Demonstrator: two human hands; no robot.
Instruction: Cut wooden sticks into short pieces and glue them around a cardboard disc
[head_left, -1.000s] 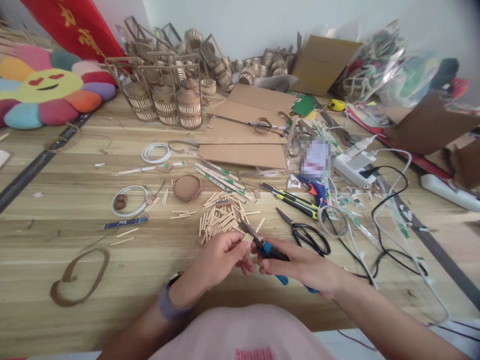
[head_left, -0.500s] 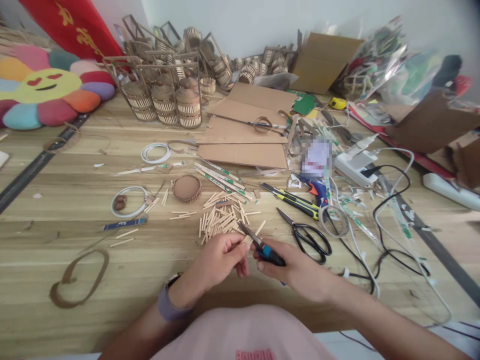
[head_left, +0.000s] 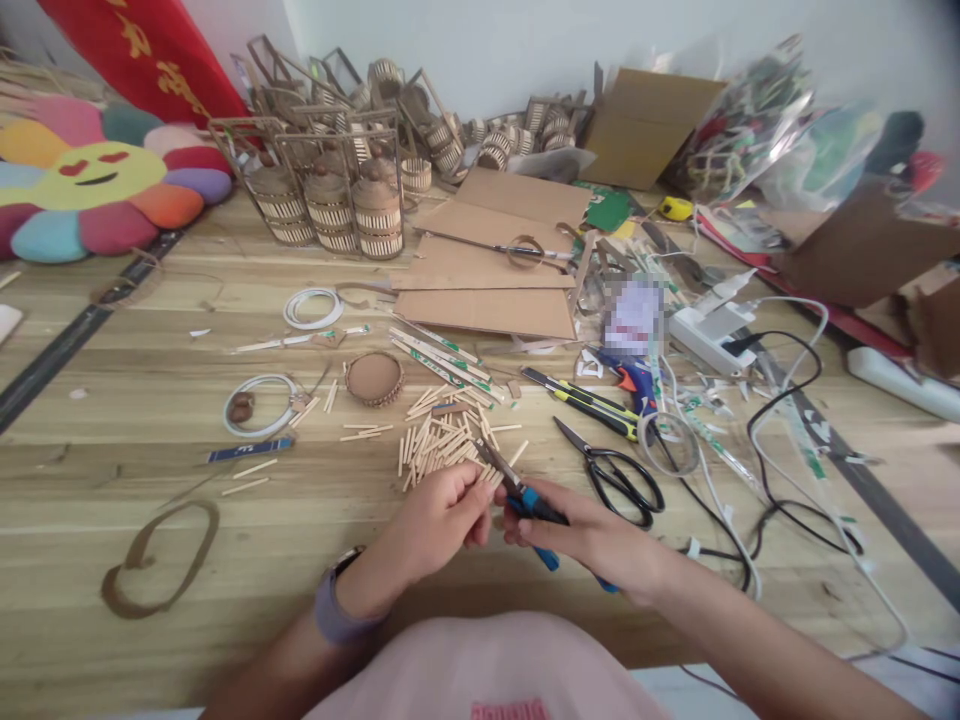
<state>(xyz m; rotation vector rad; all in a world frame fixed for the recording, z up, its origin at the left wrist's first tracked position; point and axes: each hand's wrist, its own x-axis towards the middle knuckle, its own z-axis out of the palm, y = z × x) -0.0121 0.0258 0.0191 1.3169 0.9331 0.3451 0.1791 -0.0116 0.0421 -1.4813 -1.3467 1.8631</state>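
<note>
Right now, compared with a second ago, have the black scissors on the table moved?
No, the black scissors lie in the same place, measured against the yellow-and-black cutters just beyond them.

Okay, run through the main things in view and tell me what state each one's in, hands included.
Left hand: grip closed on short sticks
Blue-handled tool: handles spread apart
Right hand: grip closed around that tool
Stick pile: loose, heaped
Black scissors: lying flat, blades shut
Power strip: black plug inserted
Front lidded baskets: upright, lids on
</note>
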